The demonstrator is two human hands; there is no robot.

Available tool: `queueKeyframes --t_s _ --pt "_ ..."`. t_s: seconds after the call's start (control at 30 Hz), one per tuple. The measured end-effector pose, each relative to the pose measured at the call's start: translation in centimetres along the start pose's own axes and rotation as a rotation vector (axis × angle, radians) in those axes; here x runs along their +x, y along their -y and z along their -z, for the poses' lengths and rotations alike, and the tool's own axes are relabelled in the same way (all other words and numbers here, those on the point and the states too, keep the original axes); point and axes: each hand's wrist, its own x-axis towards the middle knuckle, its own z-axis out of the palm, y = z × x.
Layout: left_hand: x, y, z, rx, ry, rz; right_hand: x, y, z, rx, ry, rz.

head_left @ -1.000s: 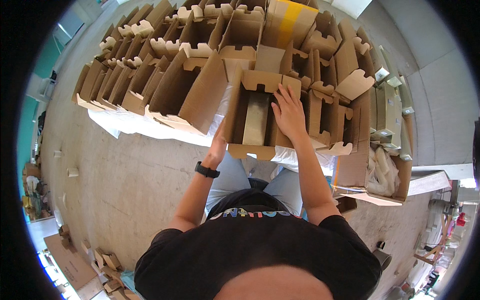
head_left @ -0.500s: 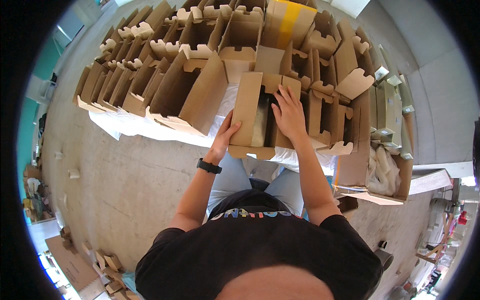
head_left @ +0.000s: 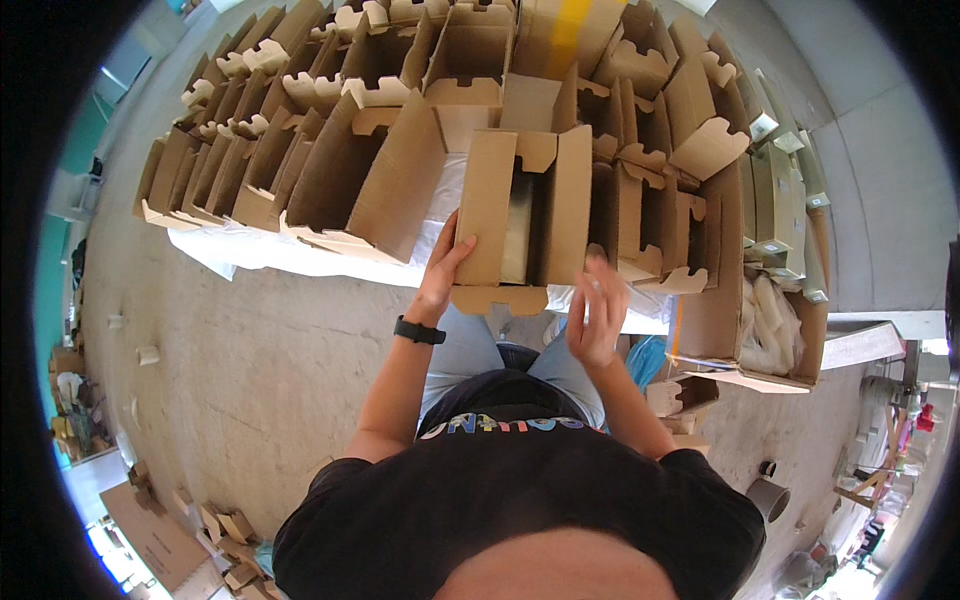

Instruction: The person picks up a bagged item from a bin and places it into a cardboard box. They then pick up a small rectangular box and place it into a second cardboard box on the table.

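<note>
In front of me an open cardboard box (head_left: 485, 205) stands among other boxes, its long side flaps raised and a small tab folded out at its near end. Inside, a pale, smooth strip (head_left: 519, 228) shows beside a dark gap; I cannot make out what it is. My left hand (head_left: 443, 268) grips the box's left side, thumb on the outer face and fingers behind it. Just off the near right corner, my right hand (head_left: 597, 315) hovers with its fingers loosely raised, blurred by motion and holding nothing visible.
Rows of open cardboard boxes (head_left: 365, 185) cover the white-sheeted table (head_left: 235, 250). A taller box with yellow tape (head_left: 565, 40) stands behind. To the right, a large carton (head_left: 715, 325) holds clear plastic bags (head_left: 770, 325), next to pale long boxes (head_left: 775, 200). Cardboard pieces (head_left: 150, 530) lie lower left.
My right hand has come off the box's right flap and moved down toward me. That flap now stands up, widening the opening. My left hand keeps its hold.
</note>
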Motion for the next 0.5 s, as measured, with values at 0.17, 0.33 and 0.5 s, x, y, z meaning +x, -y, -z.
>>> queueKeyframes --t_s 0.17,0.33,0.5 --pt "0.1 -0.2 -0.1 -0.024 0.016 -0.016 -6.7 3.1 -0.9 0.13 -0.027 0.026" --pt "0.1 -0.5 -0.9 -0.034 0.0 -0.001 -8.7 3.6 -3.1 0.136 0.322 0.003" --pt "0.1 -0.1 -0.2 -0.042 -0.002 0.0 -7.8 3.2 -4.0 0.054 0.388 0.022"
